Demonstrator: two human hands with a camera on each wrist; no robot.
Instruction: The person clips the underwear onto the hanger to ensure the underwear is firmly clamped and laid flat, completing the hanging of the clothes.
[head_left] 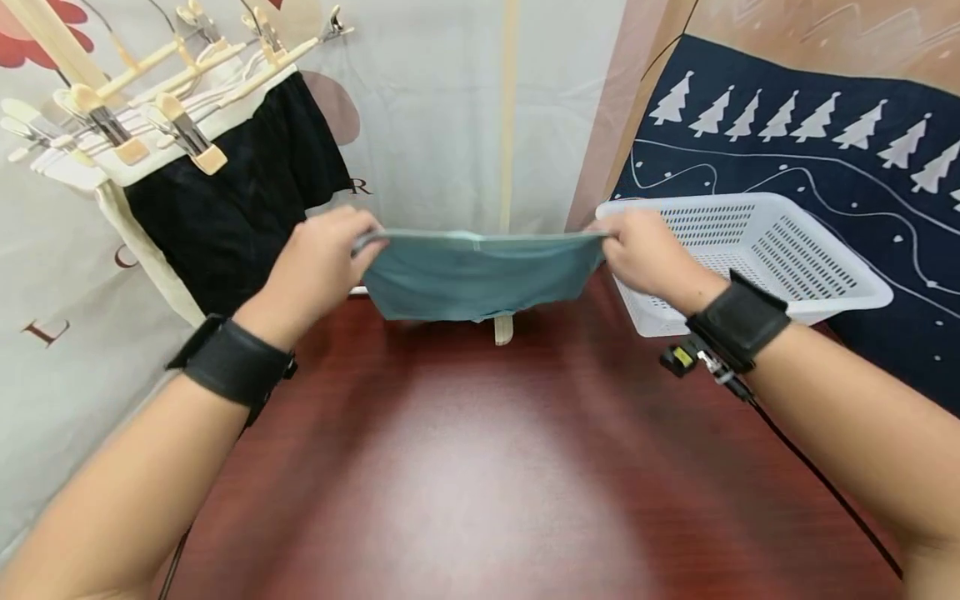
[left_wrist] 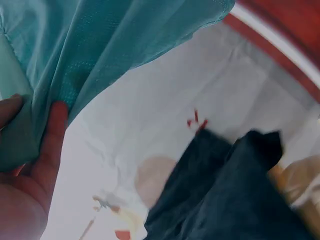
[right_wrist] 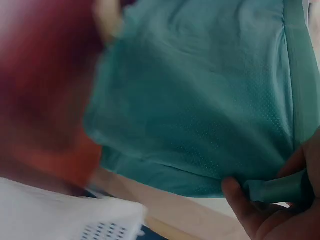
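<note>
From the head view, our left hand [head_left: 318,262] and right hand [head_left: 645,254] pinch the teal garment [head_left: 476,275] by its waistband, stretched flat above the table [head_left: 480,467]. The left wrist view shows fingers [left_wrist: 50,145] curled on fabric; the right wrist view, fingertips [right_wrist: 240,205] clamping the band.

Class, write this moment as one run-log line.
left hand: pinches teal garment | right hand: pinches its other end | garment: stretched above table | basket: right
</note>
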